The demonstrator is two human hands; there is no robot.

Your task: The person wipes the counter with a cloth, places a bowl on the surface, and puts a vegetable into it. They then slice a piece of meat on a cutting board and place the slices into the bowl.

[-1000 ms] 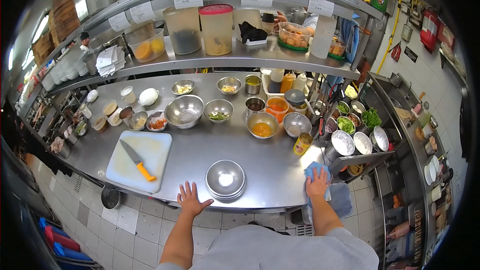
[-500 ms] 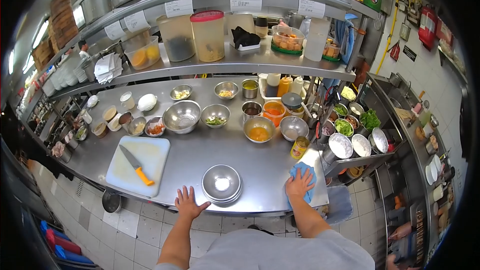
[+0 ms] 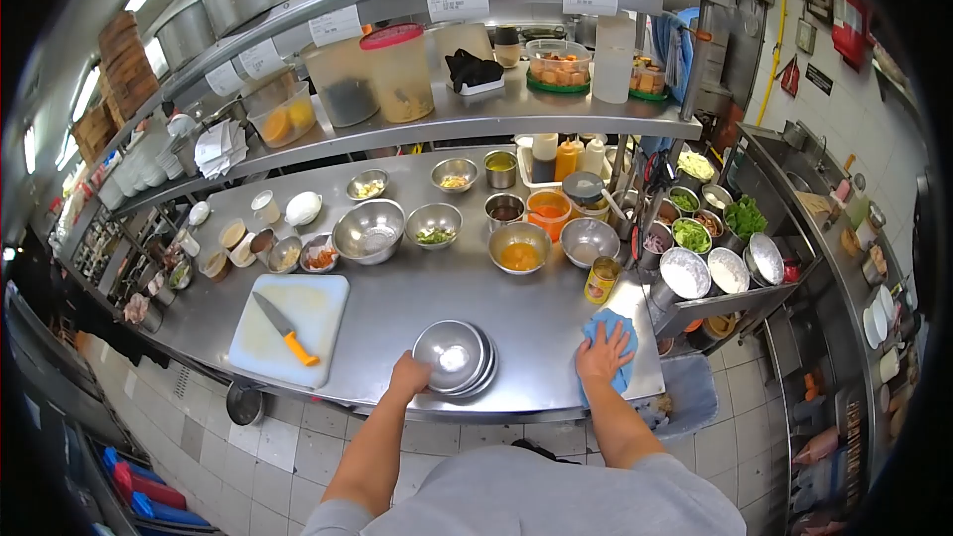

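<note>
My left hand (image 3: 410,377) has closed on the left rim of the top metal bowl (image 3: 449,355). That bowl sits slightly shifted to the left over the other stacked bowls (image 3: 486,377), near the front edge of the steel table. Fingers spread, my right hand (image 3: 602,353) lies flat on a folded blue cloth (image 3: 623,377) at the table's right front corner. Left of the stack, a knife with an orange handle (image 3: 301,348) rests on a white cutting board (image 3: 248,349).
Bowls of ingredients line the table's back, among them a large metal bowl (image 3: 368,231) and one with beaten egg (image 3: 519,256). A yellow can (image 3: 602,281) stands behind the cloth. A shelf (image 3: 476,126) with tubs spans above. Containers of greens and white powder (image 3: 685,272) are at right.
My left hand has gone from spread beside the stack to gripping the top bowl, which is now shifted. My right hand stays on the cloth. The view has moved slightly.
</note>
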